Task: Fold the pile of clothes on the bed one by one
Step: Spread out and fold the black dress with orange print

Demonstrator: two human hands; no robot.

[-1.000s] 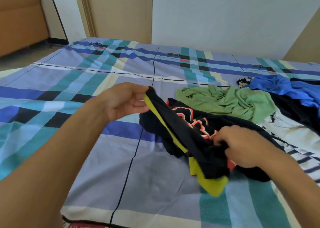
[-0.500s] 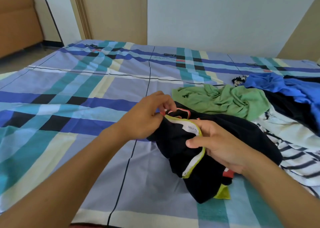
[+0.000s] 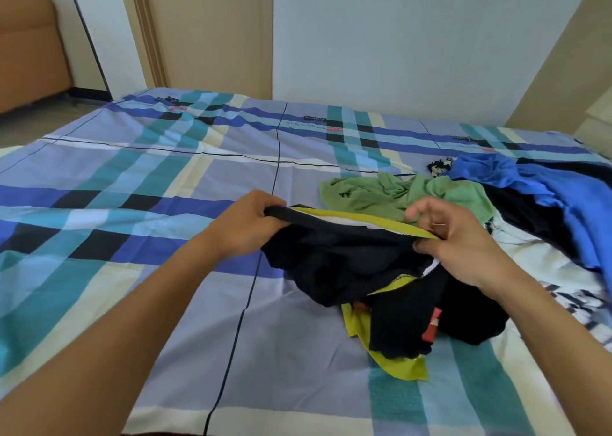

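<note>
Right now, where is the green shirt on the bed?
In the head view, the green shirt lies crumpled right of centre on the bed, just beyond the black garment both hands hold, with the blue garment to its right.

Two bare forearms are seen, with no sleeve reaching the wrists or the visible length of either arm. The left hand (image 3: 246,225) and the right hand (image 3: 462,243) are uncovered, fingers bare, nails cut short

Left hand (image 3: 246,227) and right hand (image 3: 463,247) clenched, arms outstretched.
</note>
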